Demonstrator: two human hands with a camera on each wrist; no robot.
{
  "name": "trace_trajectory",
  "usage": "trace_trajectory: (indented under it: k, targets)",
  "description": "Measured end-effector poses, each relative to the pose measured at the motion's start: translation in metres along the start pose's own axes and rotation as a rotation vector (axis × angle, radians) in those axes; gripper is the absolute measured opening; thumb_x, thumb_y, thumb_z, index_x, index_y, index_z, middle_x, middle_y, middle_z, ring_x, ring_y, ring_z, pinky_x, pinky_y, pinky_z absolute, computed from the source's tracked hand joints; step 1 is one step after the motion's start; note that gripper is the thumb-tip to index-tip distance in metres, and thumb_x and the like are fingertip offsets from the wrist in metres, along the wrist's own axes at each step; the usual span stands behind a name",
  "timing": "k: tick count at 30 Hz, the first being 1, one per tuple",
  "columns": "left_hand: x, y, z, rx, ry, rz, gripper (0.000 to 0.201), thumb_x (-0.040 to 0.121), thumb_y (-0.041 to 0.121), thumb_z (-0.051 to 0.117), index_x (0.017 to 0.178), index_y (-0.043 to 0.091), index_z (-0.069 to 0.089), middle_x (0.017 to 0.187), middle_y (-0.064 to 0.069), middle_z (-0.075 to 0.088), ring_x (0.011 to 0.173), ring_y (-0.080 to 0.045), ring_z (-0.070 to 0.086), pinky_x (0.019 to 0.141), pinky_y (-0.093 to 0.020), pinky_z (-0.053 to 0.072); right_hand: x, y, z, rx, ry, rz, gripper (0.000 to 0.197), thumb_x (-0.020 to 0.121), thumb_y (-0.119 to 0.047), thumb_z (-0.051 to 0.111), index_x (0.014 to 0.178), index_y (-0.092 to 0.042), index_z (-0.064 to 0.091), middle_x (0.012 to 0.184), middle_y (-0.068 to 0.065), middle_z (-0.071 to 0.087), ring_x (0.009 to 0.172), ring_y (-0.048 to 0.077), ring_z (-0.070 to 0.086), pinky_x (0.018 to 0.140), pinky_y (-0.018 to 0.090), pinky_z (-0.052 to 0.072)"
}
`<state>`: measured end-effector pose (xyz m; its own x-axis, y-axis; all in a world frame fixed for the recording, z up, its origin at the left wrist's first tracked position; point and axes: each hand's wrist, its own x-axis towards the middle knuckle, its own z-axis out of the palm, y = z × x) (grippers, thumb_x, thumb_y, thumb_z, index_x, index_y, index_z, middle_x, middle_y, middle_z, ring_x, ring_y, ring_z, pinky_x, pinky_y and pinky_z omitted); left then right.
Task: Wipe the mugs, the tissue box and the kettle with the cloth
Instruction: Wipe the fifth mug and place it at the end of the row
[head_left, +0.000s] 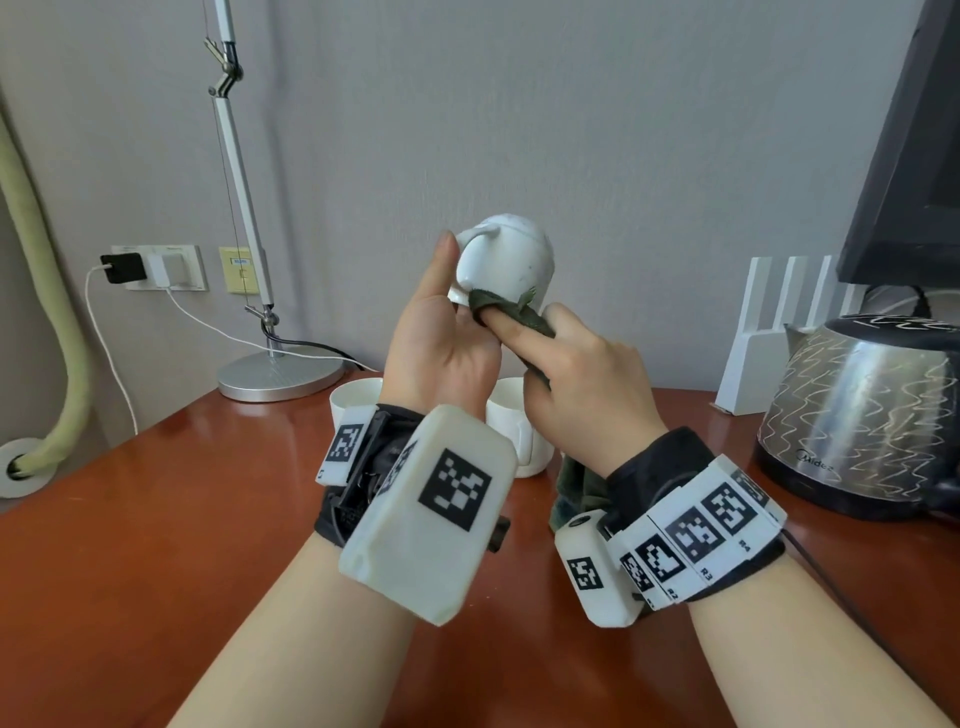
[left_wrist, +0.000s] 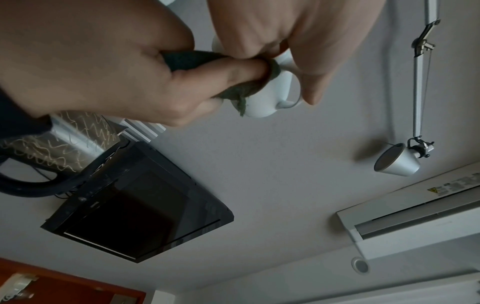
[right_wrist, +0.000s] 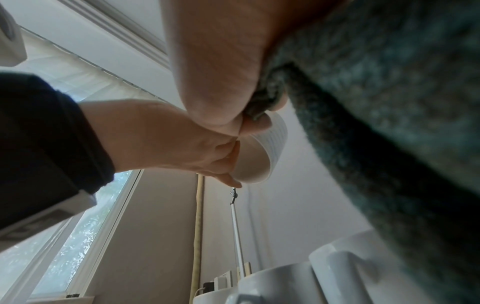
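Left hand (head_left: 436, 338): grip closed on white mug (head_left: 506, 260), held raised above worktop (head_left: 156, 519), mouth tilted toward camera.
Right hand (head_left: 582, 384): grip pinches green cloth (head_left: 511, 306), pressed against mug rim.
Spare mugs: two, on worktop behind wrists.
Kettle (head_left: 862, 410): upright, right side of worktop.

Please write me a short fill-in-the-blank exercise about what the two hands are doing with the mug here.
1. The left hand holds a white ____ in the air.
2. The right hand presses a green ____ against it.
3. Two more mugs stand on the ____.
4. The steel kettle stands on the person's ____ side.

Missing words: mug; cloth; table; right
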<state>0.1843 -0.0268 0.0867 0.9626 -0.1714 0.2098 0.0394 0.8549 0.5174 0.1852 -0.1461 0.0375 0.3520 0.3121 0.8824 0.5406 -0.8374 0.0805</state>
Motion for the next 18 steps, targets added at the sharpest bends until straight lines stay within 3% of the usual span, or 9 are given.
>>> trace_trajectory:
  k: [2,5,6,10,13,16,18]
  targets:
    - [0.0,-0.001,0.0,-0.011,0.014,0.032,0.041,0.099,0.033,0.05,0.112,-0.004,0.06,0.098,-0.02,0.067,0.092,-0.029,0.066,0.099,-0.043,0.048,0.0,0.003,-0.001,-0.015,0.023,-0.015,0.062,0.072,-0.01,0.033,0.123,-0.025,0.066,0.073,-0.004,0.032,0.046,0.017,0.025,0.049,0.01,0.008]
    - [-0.002,-0.003,0.001,-0.003,0.019,0.066,0.035,0.1,0.032,0.05,0.103,-0.002,0.06,0.078,-0.018,0.072,0.07,-0.027,0.072,0.078,-0.039,0.058,0.0,0.01,-0.004,-0.025,0.038,-0.002,0.06,0.074,-0.009,0.034,0.122,-0.025,0.066,0.075,-0.005,0.029,0.046,0.017,0.024,0.049,0.011,0.007]
    - [-0.002,-0.003,0.002,0.011,0.015,0.07,0.035,0.1,0.032,0.049,0.103,-0.001,0.06,0.077,-0.017,0.072,0.069,-0.026,0.072,0.076,-0.038,0.058,0.0,0.011,-0.005,-0.013,0.033,-0.001,0.06,0.074,-0.009,0.034,0.122,-0.025,0.066,0.075,-0.005,0.03,0.046,0.017,0.026,0.048,0.011,0.008]
    - [-0.002,-0.008,0.003,0.133,-0.023,-0.01,0.041,0.099,0.036,0.05,0.109,-0.002,0.062,0.106,-0.022,0.066,0.105,-0.03,0.064,0.098,-0.04,0.049,0.002,0.009,-0.005,0.058,-0.035,-0.044,0.058,0.076,-0.01,0.035,0.121,-0.027,0.067,0.075,0.002,0.049,0.047,0.023,0.043,0.043,0.017,0.02]
    - [-0.001,-0.008,0.003,0.147,-0.041,-0.025,0.039,0.099,0.036,0.05,0.101,-0.001,0.064,0.105,-0.022,0.065,0.107,-0.031,0.062,0.102,-0.042,0.046,0.002,0.01,-0.005,0.043,-0.036,-0.056,0.057,0.078,-0.007,0.036,0.12,-0.029,0.067,0.077,0.005,0.049,0.049,0.021,0.041,0.042,0.02,0.024]
    - [0.001,-0.004,-0.001,0.058,-0.053,-0.006,0.042,0.099,0.036,0.049,0.111,-0.003,0.061,0.106,-0.021,0.066,0.107,-0.03,0.062,0.106,-0.044,0.044,0.0,0.013,-0.005,-0.005,0.011,-0.05,0.059,0.078,0.002,0.043,0.121,-0.029,0.066,0.077,-0.002,0.036,0.051,0.015,0.027,0.042,0.015,0.015]
    - [0.002,0.001,-0.003,0.004,-0.033,0.037,0.045,0.098,0.035,0.052,0.121,-0.003,0.057,0.107,-0.02,0.068,0.105,-0.029,0.064,0.1,-0.046,0.048,-0.002,0.018,-0.004,-0.023,0.047,-0.044,0.061,0.073,0.008,0.051,0.121,-0.027,0.067,0.077,-0.002,0.031,0.052,0.014,0.023,0.043,0.013,0.01]
